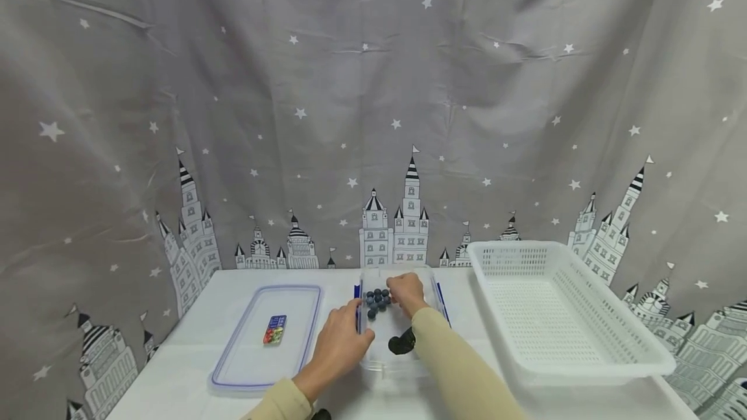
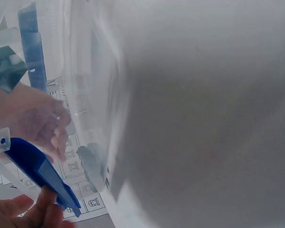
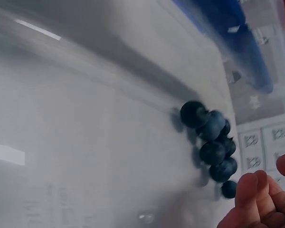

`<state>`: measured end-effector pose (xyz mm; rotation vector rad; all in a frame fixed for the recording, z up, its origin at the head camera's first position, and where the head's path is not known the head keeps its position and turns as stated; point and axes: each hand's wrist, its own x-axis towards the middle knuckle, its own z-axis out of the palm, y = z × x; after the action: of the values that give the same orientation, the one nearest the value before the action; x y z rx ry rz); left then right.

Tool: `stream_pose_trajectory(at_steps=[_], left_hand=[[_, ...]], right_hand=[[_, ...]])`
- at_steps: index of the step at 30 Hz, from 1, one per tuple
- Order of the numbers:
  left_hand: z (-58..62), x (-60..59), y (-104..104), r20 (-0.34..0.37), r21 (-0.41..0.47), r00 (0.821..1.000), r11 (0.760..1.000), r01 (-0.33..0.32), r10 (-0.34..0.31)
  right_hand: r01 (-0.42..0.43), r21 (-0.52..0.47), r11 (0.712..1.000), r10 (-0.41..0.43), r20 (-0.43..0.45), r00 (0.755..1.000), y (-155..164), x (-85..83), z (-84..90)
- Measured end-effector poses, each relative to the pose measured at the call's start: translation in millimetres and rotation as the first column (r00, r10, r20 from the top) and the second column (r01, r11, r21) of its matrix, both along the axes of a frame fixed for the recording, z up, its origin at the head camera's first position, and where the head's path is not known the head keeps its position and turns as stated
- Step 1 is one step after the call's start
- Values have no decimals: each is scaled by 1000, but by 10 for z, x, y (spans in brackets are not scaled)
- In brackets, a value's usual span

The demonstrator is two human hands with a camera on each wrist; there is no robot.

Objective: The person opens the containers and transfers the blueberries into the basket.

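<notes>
Hands meet at a clear container (image 1: 390,361) in the middle of the white surface (image 1: 175,374), seen from the head camera: the left hand (image 1: 341,342) rests against the container's left wall with curled fingers by the blue latch (image 1: 357,306), while the right hand (image 1: 407,293) reaches inside from above, fingers bent down at a cluster of blueberries (image 1: 378,301) at the far end; whether it pinches one cannot be told. A dark object (image 1: 403,344) lies nearer in the container. To the left lies the container's lid (image 1: 233,368), flat, with a small colourful packet (image 1: 275,329) on it; open surface separates lid and container. A white perforated basket (image 1: 607,355) stands just right of the container. At the left wrist, the view is blurred: fingertips (image 2: 19,209) touch the blue latch (image 2: 38,173) at the clear wall. At the right wrist, the blueberries (image 3: 211,145) sit against the container's wall, curled fingers (image 3: 256,199) just beside them, not plainly touching.
</notes>
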<state>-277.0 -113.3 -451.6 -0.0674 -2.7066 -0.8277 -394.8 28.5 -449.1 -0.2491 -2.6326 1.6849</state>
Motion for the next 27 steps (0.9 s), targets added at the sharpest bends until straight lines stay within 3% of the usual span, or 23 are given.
stream_pose_trajectory(at_steps=[6,10,21,27], left_hand=[[-6,3,-30,57,56,998,998,37,-40],[-7,7,-35,97,78,994,996,51,-59],[-24,16,1,116,84,991,995,61,-71],[-44,51,-26,98,70,993,996,56,-63]], right_hand=[[116,7,993,-116,66,991,28,-47,-95],[147,-1,989,-147,72,987,54,-67,-150],[150,-1,989,-149,122,981,136,-98,-222],[97,30,995,-100,145,984,117,-102,-247]])
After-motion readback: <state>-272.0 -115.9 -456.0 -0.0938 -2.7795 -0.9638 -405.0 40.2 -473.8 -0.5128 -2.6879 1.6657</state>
